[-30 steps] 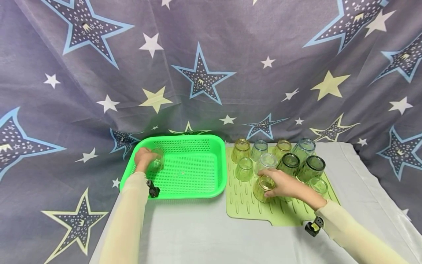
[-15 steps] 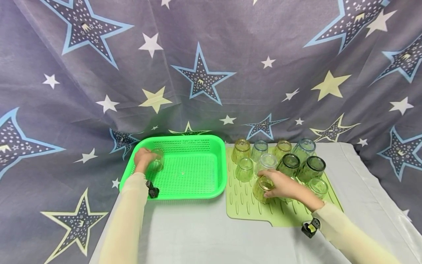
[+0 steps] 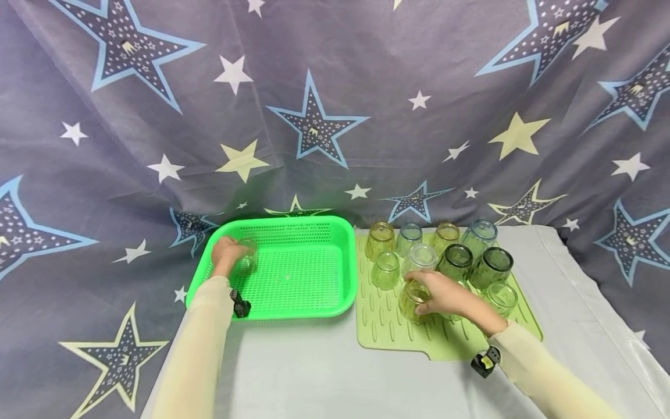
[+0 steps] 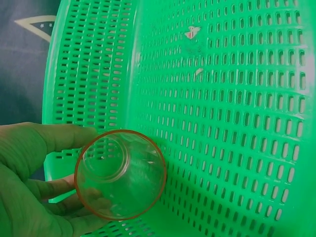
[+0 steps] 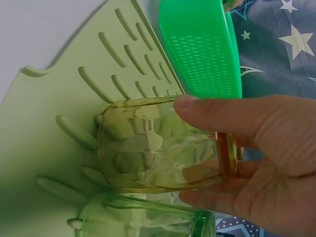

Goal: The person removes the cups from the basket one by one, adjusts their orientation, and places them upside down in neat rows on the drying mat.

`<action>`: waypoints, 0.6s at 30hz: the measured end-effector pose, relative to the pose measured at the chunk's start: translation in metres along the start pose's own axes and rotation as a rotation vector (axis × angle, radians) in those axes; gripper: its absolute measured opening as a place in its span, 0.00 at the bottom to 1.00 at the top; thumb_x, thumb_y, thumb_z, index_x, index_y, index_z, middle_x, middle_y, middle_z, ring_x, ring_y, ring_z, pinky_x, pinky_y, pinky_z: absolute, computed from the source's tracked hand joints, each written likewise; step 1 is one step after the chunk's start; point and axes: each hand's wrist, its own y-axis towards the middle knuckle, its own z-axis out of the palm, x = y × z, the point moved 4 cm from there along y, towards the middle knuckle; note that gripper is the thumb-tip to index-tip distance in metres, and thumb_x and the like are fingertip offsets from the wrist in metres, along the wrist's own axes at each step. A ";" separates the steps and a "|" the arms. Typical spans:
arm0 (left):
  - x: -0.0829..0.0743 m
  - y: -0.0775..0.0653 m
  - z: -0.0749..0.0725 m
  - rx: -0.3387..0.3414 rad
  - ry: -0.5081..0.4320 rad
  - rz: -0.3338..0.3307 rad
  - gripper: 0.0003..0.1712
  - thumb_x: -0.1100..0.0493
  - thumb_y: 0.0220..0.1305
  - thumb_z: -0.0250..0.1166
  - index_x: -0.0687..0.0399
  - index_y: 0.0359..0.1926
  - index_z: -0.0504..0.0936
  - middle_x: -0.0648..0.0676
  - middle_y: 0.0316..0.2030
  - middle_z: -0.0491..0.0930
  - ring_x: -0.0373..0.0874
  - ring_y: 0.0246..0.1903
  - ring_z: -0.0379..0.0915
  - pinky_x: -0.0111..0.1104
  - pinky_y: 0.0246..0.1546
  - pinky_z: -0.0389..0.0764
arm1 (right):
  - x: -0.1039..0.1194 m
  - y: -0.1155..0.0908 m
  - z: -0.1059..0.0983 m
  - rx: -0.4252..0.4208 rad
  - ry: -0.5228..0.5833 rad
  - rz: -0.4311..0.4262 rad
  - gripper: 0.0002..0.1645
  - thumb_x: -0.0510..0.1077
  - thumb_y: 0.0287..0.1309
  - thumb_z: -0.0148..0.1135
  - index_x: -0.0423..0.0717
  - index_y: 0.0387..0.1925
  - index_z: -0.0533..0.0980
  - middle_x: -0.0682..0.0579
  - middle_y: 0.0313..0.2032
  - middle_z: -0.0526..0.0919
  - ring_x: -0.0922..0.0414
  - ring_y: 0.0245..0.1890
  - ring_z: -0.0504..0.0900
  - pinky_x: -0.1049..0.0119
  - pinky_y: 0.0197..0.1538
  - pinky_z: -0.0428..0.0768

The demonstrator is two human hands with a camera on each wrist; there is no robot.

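In the green plastic basket's left end, my left hand [image 3: 226, 254] grips a clear drinking glass [image 3: 250, 257]. The left wrist view looks into this glass's mouth, with thumb and fingers of the left hand [image 4: 42, 185] around its side. On the ribbed green mat, my right hand [image 3: 445, 294] holds an amber glass [image 3: 408, 302] that stands upside down at the front of a group of glasses. In the right wrist view, the thumb and fingers lie on opposite sides of the amber glass [image 5: 153, 145], near its base. A green glass [image 5: 143, 217] stands close beside it.
The basket [image 3: 349, 273] stands left of the drying mat [image 3: 384, 337], both on a white-covered table [image 3: 324, 372]. Several upturned glasses crowd the mat, among them a dark one [image 3: 494, 267], a blue one [image 3: 478, 235] and a small green one [image 3: 386, 270]. A star-patterned curtain [image 3: 398, 163] hangs behind.
The head view has shifted slightly. My right forearm and wrist have swung a little to the left, while both hands keep hold of their glasses in nearly the same places.
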 end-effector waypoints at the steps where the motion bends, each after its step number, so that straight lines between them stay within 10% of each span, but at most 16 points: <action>1: 0.000 -0.001 0.000 -0.003 0.000 -0.001 0.20 0.52 0.55 0.74 0.59 0.33 0.72 0.59 0.33 0.75 0.57 0.39 0.72 0.42 0.37 0.77 | 0.000 0.000 0.000 -0.001 0.001 0.003 0.45 0.38 0.45 0.80 0.35 0.65 0.72 0.30 0.63 0.75 0.32 0.62 0.76 0.38 0.63 0.77; 6: -0.003 -0.009 -0.001 -0.007 -0.017 0.003 0.28 0.51 0.56 0.73 0.65 0.51 0.77 0.67 0.56 0.78 0.64 0.56 0.74 0.50 0.55 0.79 | 0.000 -0.001 -0.001 -0.014 0.002 0.005 0.45 0.39 0.44 0.81 0.36 0.65 0.73 0.30 0.62 0.76 0.33 0.61 0.77 0.38 0.62 0.77; 18: -0.001 -0.016 -0.002 0.016 -0.046 0.008 0.37 0.51 0.54 0.74 0.75 0.55 0.76 0.75 0.56 0.77 0.68 0.54 0.75 0.52 0.58 0.79 | -0.002 0.000 0.001 -0.031 0.014 -0.022 0.46 0.39 0.42 0.82 0.35 0.65 0.72 0.30 0.61 0.77 0.33 0.60 0.77 0.38 0.63 0.77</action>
